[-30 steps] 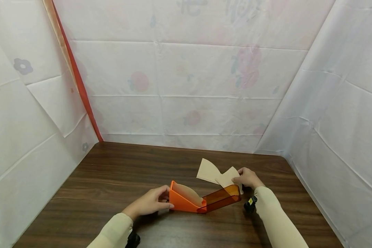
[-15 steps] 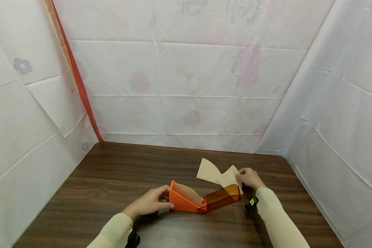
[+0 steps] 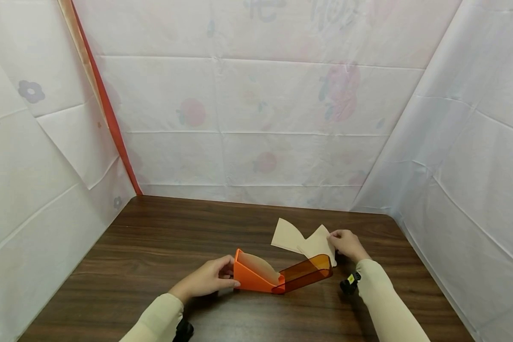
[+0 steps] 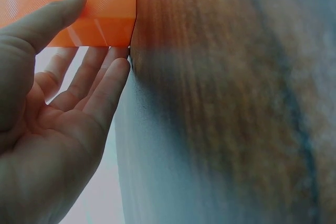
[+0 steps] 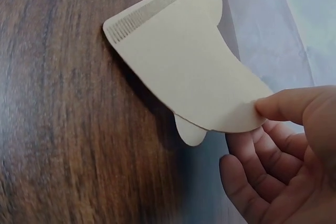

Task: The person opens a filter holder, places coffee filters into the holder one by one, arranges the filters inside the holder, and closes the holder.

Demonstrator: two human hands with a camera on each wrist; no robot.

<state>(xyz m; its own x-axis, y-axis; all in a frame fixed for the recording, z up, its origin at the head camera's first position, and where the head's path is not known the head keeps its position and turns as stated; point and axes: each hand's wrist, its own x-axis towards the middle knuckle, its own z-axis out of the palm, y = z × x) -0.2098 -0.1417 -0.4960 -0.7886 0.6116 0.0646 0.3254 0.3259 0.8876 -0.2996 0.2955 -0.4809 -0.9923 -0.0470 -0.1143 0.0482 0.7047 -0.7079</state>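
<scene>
An orange coffee filter holder (image 3: 252, 279) rests on the table with tan filter paper (image 3: 260, 267) standing inside it. Its see-through amber lid (image 3: 305, 274) is swung out to the right. My left hand (image 3: 205, 278) grips the holder's tall left end, thumb (image 4: 58, 17) on the near side and fingers against the end wall. To the right, my right hand (image 3: 346, 244) pinches the rounded edge of a coffee filter (image 5: 184, 66) between thumb and fingers. Another rounded paper edge shows beneath that filter. A second coffee filter (image 3: 287, 235) lies farther left, partly overlapped.
The dark wood table (image 3: 175, 228) is bounded by white printed sheets (image 3: 248, 161) at the back and both sides. The amber lid stands just in front of the filter in my right hand.
My right hand has moved slightly right, its grip shifting to the filter's outer edge, and that filter has turned a little. The left hand, holder and lid stay put.
</scene>
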